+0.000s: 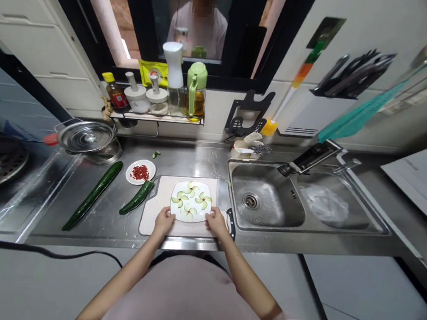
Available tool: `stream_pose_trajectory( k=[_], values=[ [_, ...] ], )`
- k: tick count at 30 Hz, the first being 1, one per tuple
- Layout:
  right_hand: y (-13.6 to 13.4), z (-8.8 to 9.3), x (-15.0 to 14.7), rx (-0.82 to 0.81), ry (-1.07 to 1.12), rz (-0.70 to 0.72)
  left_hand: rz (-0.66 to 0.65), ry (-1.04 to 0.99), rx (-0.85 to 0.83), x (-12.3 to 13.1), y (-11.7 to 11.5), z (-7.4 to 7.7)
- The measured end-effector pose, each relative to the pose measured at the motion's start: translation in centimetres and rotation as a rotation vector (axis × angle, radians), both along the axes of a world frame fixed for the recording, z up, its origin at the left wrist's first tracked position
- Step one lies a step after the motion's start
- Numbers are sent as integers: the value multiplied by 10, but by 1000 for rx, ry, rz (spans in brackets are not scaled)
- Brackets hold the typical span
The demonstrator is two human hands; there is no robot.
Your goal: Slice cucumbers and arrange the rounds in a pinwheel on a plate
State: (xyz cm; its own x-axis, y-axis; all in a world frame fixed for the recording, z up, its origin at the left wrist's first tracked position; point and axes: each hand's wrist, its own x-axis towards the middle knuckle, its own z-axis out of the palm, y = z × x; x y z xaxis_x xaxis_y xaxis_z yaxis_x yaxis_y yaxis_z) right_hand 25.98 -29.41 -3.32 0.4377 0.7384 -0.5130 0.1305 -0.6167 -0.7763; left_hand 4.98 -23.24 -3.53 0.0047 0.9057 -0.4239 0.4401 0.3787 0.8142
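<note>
Sq. white plate point(198, 217) held at near corners by L hand point(164, 221) & R hand point(217, 222)

Nearest: fingers point(172, 217) of both hands pinch the rim, thumbs on top, L at near-left corner, R at near-right. Plate sits between them & just beyond, over the cutting board point(148, 225); can't tell if resting or slightly lifted. On it: 4 pinwheels of pale-green cucumber slices point(204, 204), some w/ dark red centres. Knife point(233, 225) w/ black handle lies by R hand, partly hidden.

To the left on the steel desk point(183, 157): cut cucumber point(136, 199) touching/near the board edge, whole cucumber point(92, 196) farther out. Beyond: rnd white dish point(153, 167) w/ chopped red bits point(139, 172).

Right: dbl sink; L basin point(273, 201) shows its drain, R basin point(359, 219) has a clear plastic bag point(324, 203). Farther: lidded pot point(104, 154), far left; small caddy point(239, 151) w/ scrubbers behind the sink.

Farthest, wall shelf point(153, 118): dark-sauce btl point(116, 95), 2 lidded jars point(157, 102), green-topped jug point(196, 90) w/ amber liquid.
</note>
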Motion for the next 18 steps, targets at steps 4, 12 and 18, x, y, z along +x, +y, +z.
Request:
stream_pose_trajectory(
  k=[4, 12, 18],
  values=[
    [4, -1, -2, -53, -20, -10, -21, 60, 37, -1, 0, 0],
    [6, 10, 0, -15, 84, -19, 49, -134, -21, -2, -4, 10],
    [-5, 51, 4, 152, 192, 5, 73, -363, 1, -7, -11, 55]
  ],
)
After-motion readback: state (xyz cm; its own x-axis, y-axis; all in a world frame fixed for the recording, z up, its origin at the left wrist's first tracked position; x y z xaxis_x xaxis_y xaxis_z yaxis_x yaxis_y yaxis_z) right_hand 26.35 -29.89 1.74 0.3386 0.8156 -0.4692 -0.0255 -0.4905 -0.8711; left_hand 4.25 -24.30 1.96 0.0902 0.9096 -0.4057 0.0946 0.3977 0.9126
